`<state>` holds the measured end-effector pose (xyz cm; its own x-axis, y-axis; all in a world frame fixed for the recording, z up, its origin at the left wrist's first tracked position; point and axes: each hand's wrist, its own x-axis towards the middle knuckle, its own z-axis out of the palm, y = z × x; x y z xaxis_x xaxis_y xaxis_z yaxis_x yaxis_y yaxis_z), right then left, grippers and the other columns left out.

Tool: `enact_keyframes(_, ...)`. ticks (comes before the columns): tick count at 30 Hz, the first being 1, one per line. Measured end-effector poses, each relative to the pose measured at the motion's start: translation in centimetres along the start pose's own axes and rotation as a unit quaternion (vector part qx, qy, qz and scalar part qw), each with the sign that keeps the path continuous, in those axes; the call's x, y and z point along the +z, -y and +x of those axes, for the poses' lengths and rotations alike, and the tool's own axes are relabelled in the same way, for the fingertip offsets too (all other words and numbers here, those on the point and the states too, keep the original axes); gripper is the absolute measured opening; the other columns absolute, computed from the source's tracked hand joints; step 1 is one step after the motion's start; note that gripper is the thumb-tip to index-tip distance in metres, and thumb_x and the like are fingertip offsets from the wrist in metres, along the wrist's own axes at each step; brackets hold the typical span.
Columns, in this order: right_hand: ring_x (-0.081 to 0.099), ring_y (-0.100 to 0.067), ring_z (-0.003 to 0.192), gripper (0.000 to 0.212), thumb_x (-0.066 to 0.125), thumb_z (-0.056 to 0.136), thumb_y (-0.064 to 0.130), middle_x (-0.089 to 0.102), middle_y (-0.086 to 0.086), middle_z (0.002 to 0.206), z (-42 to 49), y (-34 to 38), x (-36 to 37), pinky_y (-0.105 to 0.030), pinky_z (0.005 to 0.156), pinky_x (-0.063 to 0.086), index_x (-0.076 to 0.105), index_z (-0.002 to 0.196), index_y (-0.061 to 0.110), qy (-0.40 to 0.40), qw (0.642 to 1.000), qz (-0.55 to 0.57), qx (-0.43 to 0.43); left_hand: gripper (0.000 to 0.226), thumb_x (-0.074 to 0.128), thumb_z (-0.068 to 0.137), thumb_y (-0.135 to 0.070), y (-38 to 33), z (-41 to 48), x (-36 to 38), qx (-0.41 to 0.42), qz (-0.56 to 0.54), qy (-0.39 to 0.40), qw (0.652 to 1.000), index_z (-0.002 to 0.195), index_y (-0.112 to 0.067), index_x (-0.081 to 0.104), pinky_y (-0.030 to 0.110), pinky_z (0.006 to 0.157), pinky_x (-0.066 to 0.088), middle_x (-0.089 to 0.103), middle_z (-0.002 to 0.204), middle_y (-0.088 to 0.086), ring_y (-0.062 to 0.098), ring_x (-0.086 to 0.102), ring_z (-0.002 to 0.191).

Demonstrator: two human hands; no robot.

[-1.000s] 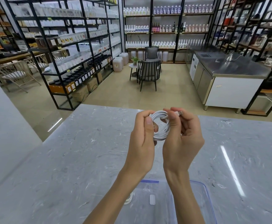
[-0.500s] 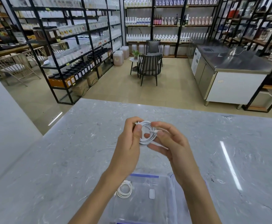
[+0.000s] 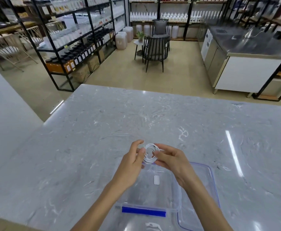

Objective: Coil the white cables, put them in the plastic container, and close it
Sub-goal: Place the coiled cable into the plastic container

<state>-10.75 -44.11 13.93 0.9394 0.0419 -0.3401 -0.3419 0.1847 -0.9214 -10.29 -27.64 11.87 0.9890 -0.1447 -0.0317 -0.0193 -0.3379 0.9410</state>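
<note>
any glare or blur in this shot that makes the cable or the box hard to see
Head view: a bright light streak glares off the marble table, clear of the hands; the coiled white cable between left hand and right hand is sharp; the clear plastic container blends into the tabletop; shelves at the edges look bent and soft.

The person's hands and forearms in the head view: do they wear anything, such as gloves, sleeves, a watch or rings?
Nothing is worn. The left hand and the right hand are bare, without gloves, and no ring shows. Both forearms are bare down to the lower picture edge: no sleeve, watch or bracelet.
</note>
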Motion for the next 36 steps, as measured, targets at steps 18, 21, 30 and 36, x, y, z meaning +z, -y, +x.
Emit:
enact_keyframes(18,0.067,-0.018,0.074,0.019,0.068,0.088,0.022,0.075,-0.003,0.082,7.0,-15.4,0.0,-0.041,0.082,0.059,0.075,0.103,0.013,-0.116,0.966,-0.173,0.154,0.071,0.044,0.095,0.0,12.1,-2.7,-1.9,-0.185,0.16,-0.02,0.969,0.153,-0.028,0.014,0.03,0.094,0.038,0.036,0.149,0.01,0.029,0.05,0.126)
enact_keyframes(21,0.063,-0.018,0.077,0.032,0.053,0.096,0.038,0.071,-0.003,0.086,6.5,-15.4,0.2,-0.043,0.088,0.055,0.072,0.104,0.014,-0.126,0.953,-0.243,0.132,0.074,0.043,0.095,0.001,12.3,-2.9,-2.2,-0.181,0.161,-0.013,0.97,0.153,-0.033,0.012,0.035,0.096,0.042,0.039,0.147,0.009,0.029,0.052,0.123)
enact_keyframes(30,0.065,-0.03,0.106,0.048,0.037,0.101,0.046,0.069,-0.014,0.108,5.1,-14.4,0.8,-0.04,0.095,0.054,0.067,0.106,0.008,-0.118,0.972,-0.049,0.195,0.077,0.044,0.093,0.004,12.6,-2.6,-2.7,-0.174,0.15,0.006,0.973,0.154,-0.031,0.013,0.035,0.107,0.039,0.037,0.154,0.005,0.026,0.047,0.133)
enact_keyframes(36,0.057,-0.02,0.122,0.041,0.042,0.101,0.041,0.062,-0.001,0.128,1.4,-13.2,-0.6,-0.032,0.104,0.043,0.059,0.13,0.017,-0.159,0.964,-0.208,0.054,0.068,0.04,0.098,0.001,13.2,-2.3,-2.9,-0.154,0.135,0.003,0.979,0.154,-0.029,0.017,0.027,0.107,0.032,0.031,0.158,0.0,0.021,0.036,0.141)
